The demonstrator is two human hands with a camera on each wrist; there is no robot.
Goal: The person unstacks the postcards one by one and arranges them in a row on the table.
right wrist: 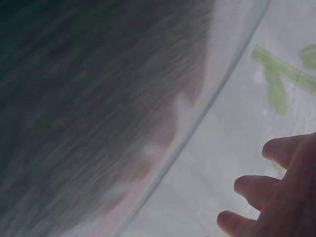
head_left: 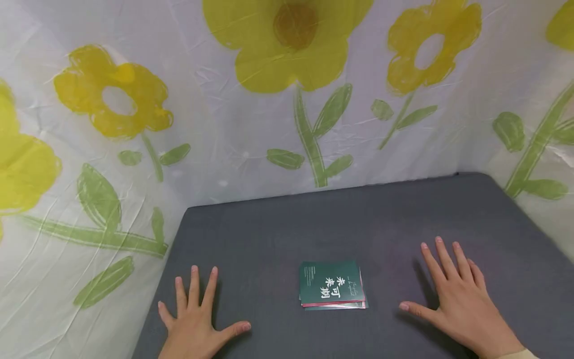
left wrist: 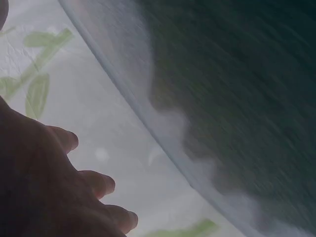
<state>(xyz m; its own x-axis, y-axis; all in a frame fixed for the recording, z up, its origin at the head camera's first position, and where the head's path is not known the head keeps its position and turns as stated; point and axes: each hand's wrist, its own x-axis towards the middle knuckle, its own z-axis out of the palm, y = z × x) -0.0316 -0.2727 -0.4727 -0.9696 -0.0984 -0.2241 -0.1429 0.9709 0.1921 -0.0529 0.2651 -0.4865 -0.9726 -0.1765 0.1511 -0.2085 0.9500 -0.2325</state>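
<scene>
While a small stack of cards [head_left: 331, 283] lies on the gray table [head_left: 278, 229], the person's left hand [head_left: 195, 321] and right hand [head_left: 464, 304] are on either side of it, well apart from it, palms down with fingers and thumbs spread wide. I can't tell whether either touches the tabletop. On the green top card, large white characters read 未来可期; the finer white lettering is too small for me to make out. Red and pale edges peek unevenly from underneath. Behind, a white curtain [head_left: 215, 124] shows painted yellow flowers [head_left: 296, 65].
</scene>
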